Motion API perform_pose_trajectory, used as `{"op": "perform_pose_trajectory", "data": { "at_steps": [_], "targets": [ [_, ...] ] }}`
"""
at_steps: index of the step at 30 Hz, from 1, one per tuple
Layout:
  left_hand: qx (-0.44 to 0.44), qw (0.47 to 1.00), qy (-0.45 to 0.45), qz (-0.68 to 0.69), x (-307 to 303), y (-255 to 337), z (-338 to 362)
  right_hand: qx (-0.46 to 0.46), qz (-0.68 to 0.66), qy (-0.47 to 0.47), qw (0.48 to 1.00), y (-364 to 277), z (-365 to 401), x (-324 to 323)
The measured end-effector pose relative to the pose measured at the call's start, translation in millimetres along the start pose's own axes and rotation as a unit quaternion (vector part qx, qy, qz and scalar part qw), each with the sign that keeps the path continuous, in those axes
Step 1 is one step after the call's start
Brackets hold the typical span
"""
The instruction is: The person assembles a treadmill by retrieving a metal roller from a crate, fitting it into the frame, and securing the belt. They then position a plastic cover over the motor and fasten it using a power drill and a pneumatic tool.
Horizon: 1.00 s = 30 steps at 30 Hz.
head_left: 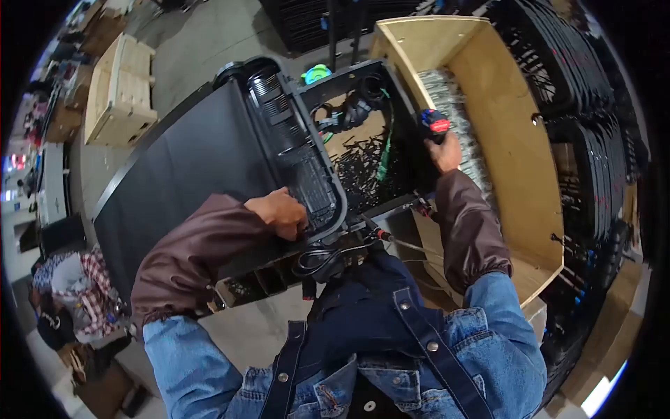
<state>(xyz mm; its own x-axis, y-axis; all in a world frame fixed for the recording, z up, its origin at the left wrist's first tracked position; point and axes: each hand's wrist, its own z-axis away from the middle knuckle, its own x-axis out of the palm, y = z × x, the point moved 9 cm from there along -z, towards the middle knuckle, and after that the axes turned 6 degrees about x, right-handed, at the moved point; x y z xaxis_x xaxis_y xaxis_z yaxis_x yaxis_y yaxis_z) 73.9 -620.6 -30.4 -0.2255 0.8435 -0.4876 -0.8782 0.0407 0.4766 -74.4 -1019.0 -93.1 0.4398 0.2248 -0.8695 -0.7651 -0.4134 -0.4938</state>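
Note:
My right hand [445, 152] is closed round a dark power tool [434, 124] with a red end, above the near side of a wooden box. My left hand [279, 213] has its fingers curled at the lower edge of a black plastic frame [317, 185]; what they hold, if anything, is hidden. The frame lies at the right end of a large black panel [188, 153]. Between my hands is a black bin [401, 167] with many small dark pieces [359, 164], black straps and a green strip in it.
The wooden box [502, 119] on the right holds a pile of clear-wrapped items [450, 98]. Stacked black frames [593, 160] stand beyond it. A wooden crate [122, 91] is at the upper left. A black cable [328, 260] hangs near my waist, above a small parts tray [244, 290].

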Motion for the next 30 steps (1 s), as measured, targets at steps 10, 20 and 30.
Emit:
{"op": "perform_pose_trajectory", "data": {
  "at_steps": [10,20,30],
  "targets": [
    [-0.003,0.999,-0.015,0.039,7.4,-5.6,-7.0,0.089,-0.284,-0.122,0.947,-29.5,90.1,-136.4],
    [0.025,1.0,0.0,0.018,9.3,2.8,-8.0,0.219,-0.384,-0.479,0.759,-75.7,234.9,-86.1],
    [0.012,1.0,-0.007,0.018,15.9,-3.7,-11.8,0.222,-0.359,-0.519,0.743,-74.4,237.8,-70.9]
  ]
}}
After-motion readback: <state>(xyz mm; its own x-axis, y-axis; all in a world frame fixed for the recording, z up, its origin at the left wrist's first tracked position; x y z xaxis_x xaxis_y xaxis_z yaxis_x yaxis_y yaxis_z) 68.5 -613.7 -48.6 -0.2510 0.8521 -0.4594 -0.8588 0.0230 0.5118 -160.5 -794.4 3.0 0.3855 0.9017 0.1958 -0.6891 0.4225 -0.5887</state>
